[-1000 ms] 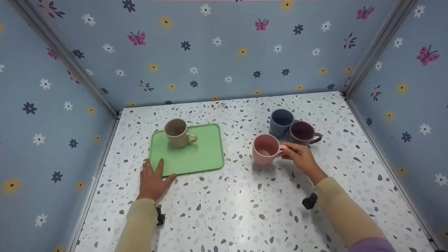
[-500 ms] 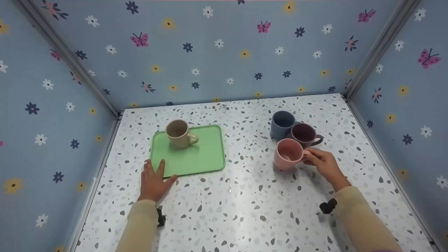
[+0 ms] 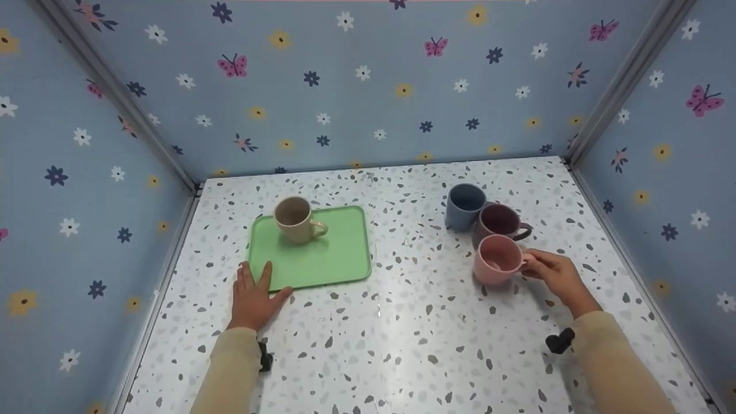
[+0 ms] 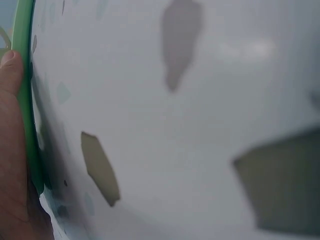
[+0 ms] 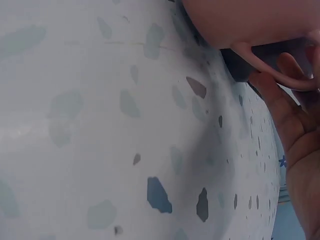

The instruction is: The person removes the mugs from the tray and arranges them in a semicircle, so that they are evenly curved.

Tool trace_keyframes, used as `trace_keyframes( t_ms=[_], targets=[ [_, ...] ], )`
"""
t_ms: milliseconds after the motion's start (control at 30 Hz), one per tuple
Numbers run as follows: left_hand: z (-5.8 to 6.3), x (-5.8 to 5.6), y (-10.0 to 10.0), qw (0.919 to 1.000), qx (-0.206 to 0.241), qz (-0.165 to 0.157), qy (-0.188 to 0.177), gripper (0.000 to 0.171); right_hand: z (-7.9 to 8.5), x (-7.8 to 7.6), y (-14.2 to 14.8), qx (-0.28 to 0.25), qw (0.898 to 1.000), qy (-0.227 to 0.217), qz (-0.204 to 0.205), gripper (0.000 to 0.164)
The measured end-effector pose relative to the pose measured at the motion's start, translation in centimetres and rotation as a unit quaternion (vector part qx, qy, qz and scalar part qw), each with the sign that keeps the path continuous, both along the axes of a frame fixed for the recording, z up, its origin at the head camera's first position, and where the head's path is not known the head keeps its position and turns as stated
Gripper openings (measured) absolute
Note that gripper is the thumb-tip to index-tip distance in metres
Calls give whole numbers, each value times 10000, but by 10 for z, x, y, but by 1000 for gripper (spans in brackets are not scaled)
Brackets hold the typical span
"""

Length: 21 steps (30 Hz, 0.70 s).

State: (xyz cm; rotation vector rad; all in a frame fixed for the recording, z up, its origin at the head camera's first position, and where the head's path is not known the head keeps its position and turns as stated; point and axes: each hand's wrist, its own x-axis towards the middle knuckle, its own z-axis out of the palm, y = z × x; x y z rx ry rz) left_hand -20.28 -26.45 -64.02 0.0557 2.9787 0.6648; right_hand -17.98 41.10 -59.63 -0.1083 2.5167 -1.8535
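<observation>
My right hand [image 3: 555, 275] pinches the handle of a pink mug [image 3: 494, 267], which stands upright in front of a dark maroon mug [image 3: 499, 221] and overlaps it in the head view. In the right wrist view the fingers [image 5: 280, 100] curl at the pink handle [image 5: 275, 75]. A blue-grey mug [image 3: 464, 208] is just behind the maroon one. On the left, my left hand [image 3: 253, 299] lies with spread fingers at the near left corner of a green tray [image 3: 322, 270]. Toward the tray's back left a beige mug [image 3: 296, 221] stands, handle pointing right.
The white speckled table [image 3: 391, 345] has walls with flower and butterfly patterns on the left, right and back [image 3: 356, 103]. Grey metal strips [image 3: 627, 80] run up the corners. A small black camera [image 3: 559, 340] sits at my right wrist.
My right hand has carried the pink mug rightward, from between the tray and the other mugs to just in front of the maroon one. My left hand stays at the tray corner.
</observation>
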Motion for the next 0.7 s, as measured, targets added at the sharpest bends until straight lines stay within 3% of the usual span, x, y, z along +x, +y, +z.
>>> trace_keyframes(
  t_ms=[267, 700],
  targets=[
    [-4, -2, 0, 10000, -42, -15, 41, 92, -6, 6, 19, -304, 9995, -59, 28, 40],
    [-4, -4, -3, 9998, -132, -117, -69, 95, -9, 7, 21, -246, 9995, -151, -85, 42]
  ],
)
